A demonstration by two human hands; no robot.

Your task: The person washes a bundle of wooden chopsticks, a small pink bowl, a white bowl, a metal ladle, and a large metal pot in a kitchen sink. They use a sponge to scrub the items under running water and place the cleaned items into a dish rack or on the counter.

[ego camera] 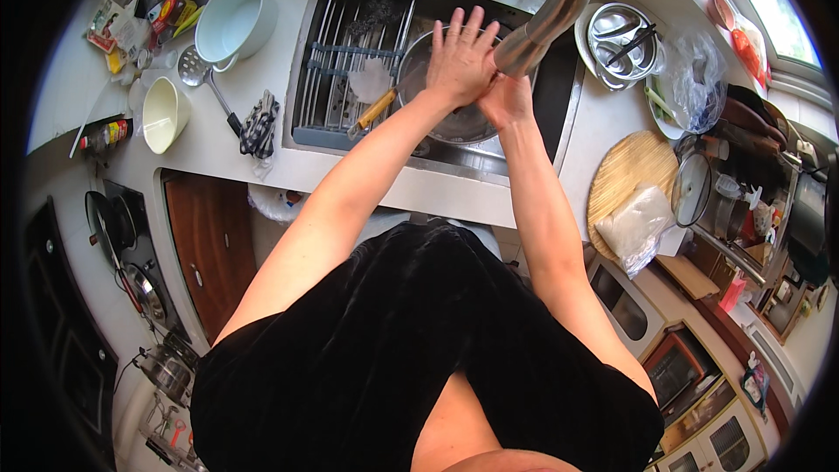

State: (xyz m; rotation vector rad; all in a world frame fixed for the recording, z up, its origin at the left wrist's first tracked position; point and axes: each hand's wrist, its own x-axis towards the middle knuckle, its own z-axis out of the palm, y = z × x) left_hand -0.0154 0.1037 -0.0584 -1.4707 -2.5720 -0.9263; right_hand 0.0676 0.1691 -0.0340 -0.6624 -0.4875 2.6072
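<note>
My left hand (462, 59) is over the sink, its back up and its fingers spread, with nothing seen in it. My right hand (510, 99) meets it at the wrist side, beneath the curved metal faucet (524, 46). The faucet and my left hand hide most of its fingers. Below both hands a round basin or pot (462, 128) stands in the steel sink (567, 111). To the left, a knife-like utensil with a wooden handle (376, 110) lies across the rack's edge, its far part running toward the basin.
A grey-ended drying rack (354, 136) spans the sink's left side, holding a whitish piece (370, 82). Left on the counter are a white pot (233, 23), a cream bowl (165, 117), a skimmer (210, 82) and a checked cloth (259, 124). Rightward are a divided metal plate (616, 26) and a round board (616, 174).
</note>
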